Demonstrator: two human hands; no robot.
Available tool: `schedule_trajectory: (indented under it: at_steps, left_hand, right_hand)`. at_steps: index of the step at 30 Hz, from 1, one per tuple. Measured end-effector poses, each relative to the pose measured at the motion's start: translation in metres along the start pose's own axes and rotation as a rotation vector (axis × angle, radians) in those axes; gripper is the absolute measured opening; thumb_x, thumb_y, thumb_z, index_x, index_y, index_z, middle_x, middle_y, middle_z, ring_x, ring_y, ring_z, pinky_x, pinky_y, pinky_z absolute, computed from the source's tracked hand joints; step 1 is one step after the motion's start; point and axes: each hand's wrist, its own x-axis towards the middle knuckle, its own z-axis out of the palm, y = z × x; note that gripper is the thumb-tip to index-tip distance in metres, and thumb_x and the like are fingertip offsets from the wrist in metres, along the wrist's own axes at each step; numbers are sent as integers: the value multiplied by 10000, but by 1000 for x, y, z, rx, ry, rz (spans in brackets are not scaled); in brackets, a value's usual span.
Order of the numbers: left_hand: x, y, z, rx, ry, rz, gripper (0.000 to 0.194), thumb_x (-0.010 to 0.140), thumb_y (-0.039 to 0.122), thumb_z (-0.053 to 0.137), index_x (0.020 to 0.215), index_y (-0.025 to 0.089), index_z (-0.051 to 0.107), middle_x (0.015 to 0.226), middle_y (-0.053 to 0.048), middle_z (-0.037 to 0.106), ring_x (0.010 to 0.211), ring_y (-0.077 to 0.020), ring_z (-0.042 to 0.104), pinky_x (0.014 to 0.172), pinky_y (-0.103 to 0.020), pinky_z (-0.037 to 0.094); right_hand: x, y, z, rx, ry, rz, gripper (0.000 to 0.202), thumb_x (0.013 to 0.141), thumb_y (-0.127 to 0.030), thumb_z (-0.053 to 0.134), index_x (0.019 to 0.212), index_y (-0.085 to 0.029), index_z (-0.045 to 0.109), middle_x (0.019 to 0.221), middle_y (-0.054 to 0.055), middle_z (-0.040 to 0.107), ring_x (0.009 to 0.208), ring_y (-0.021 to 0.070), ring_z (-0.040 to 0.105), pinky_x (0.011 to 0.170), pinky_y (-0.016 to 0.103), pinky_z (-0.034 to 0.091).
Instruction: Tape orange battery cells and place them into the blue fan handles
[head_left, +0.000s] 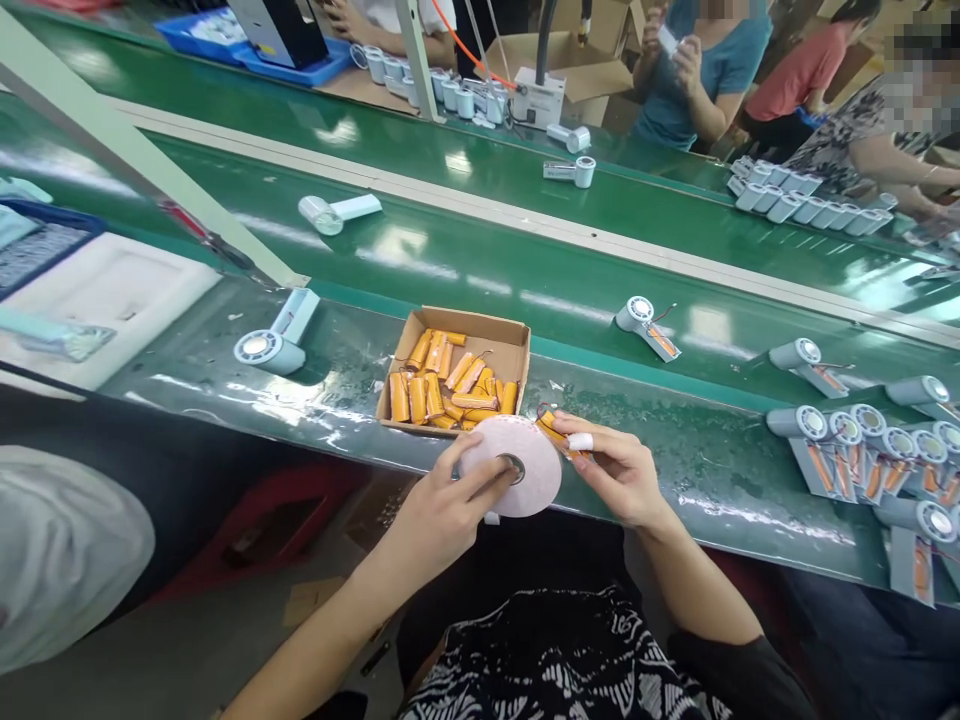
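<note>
My left hand [442, 510] grips a flat white roll of tape [538, 480], with fingers at its centre hole. Close to the roll's right side, my right hand [619, 470] pinches an orange battery pack [553, 424] with thin wires. White wrapping covers one finger of that hand. Just beyond the roll, a shallow cardboard box [506, 340] holds several more orange battery packs [435, 395]. The box rests on the near green work surface, close to its edge.
Several pale-blue handheld fan bodies [844, 430] crowd the right side. One fan body [270, 350] lies left of the box, and others lie on the green conveyor belt [495, 260]. A slanted metal post [150, 160] rises at left. Co-workers sit across the line.
</note>
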Motion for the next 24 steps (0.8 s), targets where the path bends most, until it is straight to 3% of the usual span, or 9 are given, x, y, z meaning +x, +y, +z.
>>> schedule_trajectory:
  at_steps: [4, 8, 10, 12, 14, 17, 19, 21, 24]
  left_hand:
    - [4, -3, -7, 52, 3, 58, 536, 903, -82, 580, 1331, 191, 754, 1343, -16, 756, 1442, -318, 549, 1225, -436, 551]
    - [17, -6, -10, 62, -7, 131, 431, 970, -49, 559, 1313, 155, 721, 1304, -27, 760, 1419, -322, 616, 1298, -489, 478]
    - [27, -2, -10, 73, -12, 136, 333, 1026, 25, 542, 1260, 158, 738, 1259, -51, 762, 1396, -332, 640, 1286, -511, 492]
    - [36, 6, -9, 140, -16, 120, 295, 1091, 133, 510, 1250, 185, 754, 1254, -61, 754, 1362, -310, 656, 1259, -505, 519]
    - [45, 14, -2, 224, -24, 83, 323, 1130, 213, 483, 1304, 233, 754, 1281, -55, 742, 1313, -269, 655, 1224, -478, 535]
    - [54, 21, 16, 280, 3, 25, 327, 1124, 272, 530, 1375, 244, 737, 1282, -87, 725, 1198, -256, 634, 1090, -492, 562]
    - [55, 25, 29, 283, 31, 28, 336, 1095, 292, 585, 1386, 215, 734, 1310, -129, 706, 1147, -264, 612, 963, -483, 566]
    - [54, 30, 35, 264, -2, 50, 354, 1077, 316, 616, 1403, 239, 731, 1423, -135, 669, 1201, -277, 588, 927, -473, 555]
    - [50, 34, 30, 197, -52, 265, 338, 1095, 342, 567, 1363, 431, 754, 1580, 8, 605, 1414, -243, 509, 1112, -457, 528]
  right_hand:
    - [5, -6, -5, 135, 21, 284, 449, 926, -347, 843, 1356, -249, 759, 1479, 131, 714, 1297, 274, 747, 1104, 445, 634]
    - [31, -25, -21, 59, -155, 550, 447, 834, -400, 895, 1239, -229, 811, 1171, 92, 841, 1089, 292, 814, 1039, 451, 670]
    - [38, -29, -26, 47, -152, 609, 404, 799, -409, 910, 1153, -230, 827, 1079, 86, 848, 1008, 308, 817, 980, 455, 691]
    - [34, -21, -25, 60, 33, 587, 444, 716, -412, 961, 1091, -218, 822, 1024, 103, 844, 936, 317, 816, 887, 439, 711]
    - [23, -1, -16, 91, 344, 502, 505, 654, -406, 997, 1076, -209, 803, 1006, 114, 834, 896, 304, 814, 813, 406, 714]
    - [4, 30, 3, 182, 766, 353, 494, 699, -420, 983, 1108, -244, 770, 1070, 88, 813, 951, 285, 814, 821, 414, 719]
    - [0, 36, 11, 218, 870, 358, 450, 721, -439, 975, 1094, -298, 767, 1125, 73, 795, 1049, 332, 805, 882, 537, 721]
    - [9, 28, 7, 213, 875, 394, 453, 683, -445, 994, 1075, -370, 779, 1179, 76, 786, 1187, 416, 763, 952, 700, 675]
    - [43, 10, -19, 168, 957, 293, 562, 600, -443, 1010, 1096, -546, 766, 1359, 32, 751, 1425, 436, 619, 1038, 748, 606]
